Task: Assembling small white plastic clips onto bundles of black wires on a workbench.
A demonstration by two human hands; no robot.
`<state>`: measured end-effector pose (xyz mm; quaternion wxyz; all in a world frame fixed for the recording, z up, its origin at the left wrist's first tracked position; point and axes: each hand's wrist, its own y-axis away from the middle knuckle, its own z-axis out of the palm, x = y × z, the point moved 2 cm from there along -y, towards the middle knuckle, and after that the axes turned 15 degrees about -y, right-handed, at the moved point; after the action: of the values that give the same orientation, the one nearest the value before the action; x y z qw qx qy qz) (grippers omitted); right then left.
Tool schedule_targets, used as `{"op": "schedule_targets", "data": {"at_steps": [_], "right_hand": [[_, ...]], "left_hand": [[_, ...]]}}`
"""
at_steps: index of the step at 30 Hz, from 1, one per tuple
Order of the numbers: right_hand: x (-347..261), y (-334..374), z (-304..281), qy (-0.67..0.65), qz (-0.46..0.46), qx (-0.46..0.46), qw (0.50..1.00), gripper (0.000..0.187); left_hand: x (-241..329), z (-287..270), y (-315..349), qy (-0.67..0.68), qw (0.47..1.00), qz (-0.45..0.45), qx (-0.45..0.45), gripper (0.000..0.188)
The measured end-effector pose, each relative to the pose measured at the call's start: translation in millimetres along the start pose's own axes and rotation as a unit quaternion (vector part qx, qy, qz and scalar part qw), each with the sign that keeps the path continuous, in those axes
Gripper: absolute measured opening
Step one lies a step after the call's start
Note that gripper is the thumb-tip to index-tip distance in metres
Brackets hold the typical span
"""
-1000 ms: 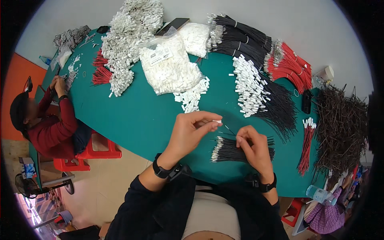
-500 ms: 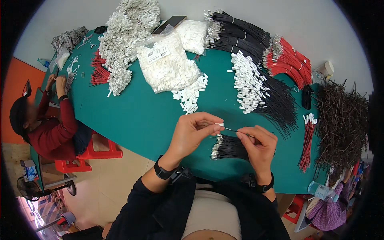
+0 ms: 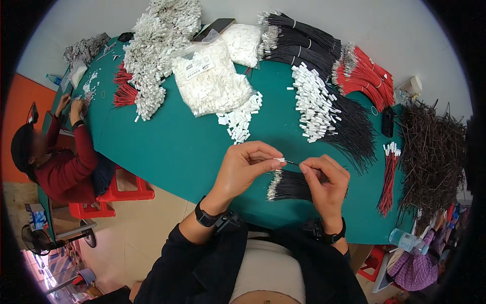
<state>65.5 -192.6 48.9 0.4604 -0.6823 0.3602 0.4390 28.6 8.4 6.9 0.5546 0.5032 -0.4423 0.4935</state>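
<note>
My left hand (image 3: 248, 164) pinches a small white plastic connector housing (image 3: 281, 159) between thumb and fingertips. My right hand (image 3: 326, 177) is closed on a thin black wire (image 3: 292, 162), whose end meets the housing; how deep it sits inside cannot be made out. Beneath my hands lies a bundle of black wires (image 3: 291, 186) with bare metal terminals at its left end, partly covered by my right hand. Just beyond my left hand is a loose heap of white housings (image 3: 239, 119), spilling from a clear plastic bag of housings (image 3: 210, 81).
Black wires with white housings (image 3: 314, 104) lie beyond my right hand. Black bundles (image 3: 304, 43), red bundles (image 3: 367, 76) and a tangled brown wire pile (image 3: 430, 157) line the table's far and right sides. A plastic bottle (image 3: 407, 241) lies at the right edge. A co-worker (image 3: 66, 162) sits at left.
My hands keep nearly the same place and grip. The right hand has shifted very slightly left, toward the housing. At left, the co-worker's hands have moved a little.
</note>
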Motion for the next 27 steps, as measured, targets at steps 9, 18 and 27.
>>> {"op": "schedule_targets", "data": {"at_steps": [9,18,27], "right_hand": [[0.7,0.2,5.5,0.0,0.012,-0.026,1.0,0.008],[1.8,3.4,9.7,-0.004,0.014,-0.016,1.0,0.005],[6.9,2.2,10.0,-0.027,0.02,-0.02,0.999,0.006]], "left_hand": [[-4.1,1.4,0.6,-0.026,0.999,-0.002,0.02,0.01],[-11.3,7.8,3.9,0.038,0.999,-0.011,0.021,0.01],[-15.8,7.8,4.3,0.035,0.999,-0.009,0.02,0.01]]}}
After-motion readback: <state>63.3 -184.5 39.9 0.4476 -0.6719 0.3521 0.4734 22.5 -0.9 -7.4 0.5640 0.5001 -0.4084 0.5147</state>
